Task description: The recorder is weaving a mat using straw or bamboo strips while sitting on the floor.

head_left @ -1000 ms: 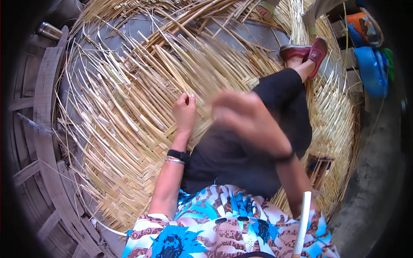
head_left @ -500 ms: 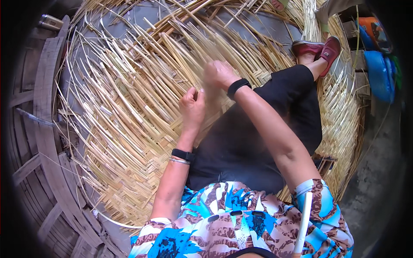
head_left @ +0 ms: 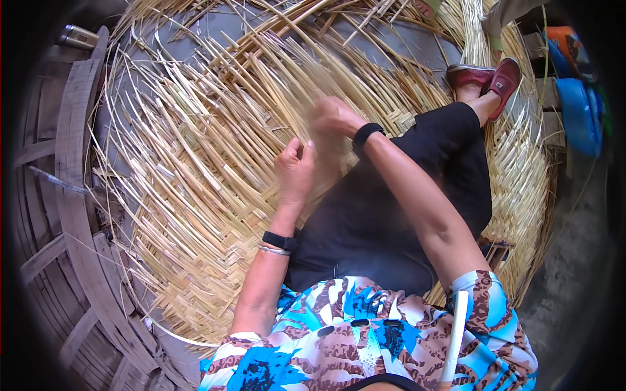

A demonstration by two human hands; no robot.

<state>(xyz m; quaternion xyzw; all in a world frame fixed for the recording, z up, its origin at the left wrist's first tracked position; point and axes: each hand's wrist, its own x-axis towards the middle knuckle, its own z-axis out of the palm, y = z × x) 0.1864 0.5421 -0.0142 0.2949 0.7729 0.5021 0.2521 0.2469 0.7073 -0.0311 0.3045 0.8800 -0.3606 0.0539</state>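
Note:
A partly woven mat (head_left: 215, 257) of pale split reeds spreads out in front of me and to my left. Its near part is tightly plaited, while loose reed strips (head_left: 195, 153) run up from the weave. Low over the weave, my left hand (head_left: 295, 171) is closed, thumb and forefinger drawn together; what lies between them cannot be made out. Just above and to its right, my right hand (head_left: 336, 116) is curled round reed strips that slant up from it, partly blurred.
Slatted wooden furniture (head_left: 75, 143) curves along the left, with a metal cylinder (head_left: 78, 37) on it. My crossed legs (head_left: 391, 202) and red shoes (head_left: 502, 88) are at right. Blue bags (head_left: 579, 117) stand beyond. Another person's foot (head_left: 427, 8) shows at the top.
Both hands stay close together over the weave, the right a little lower and still curled. The whole view has shifted slightly.

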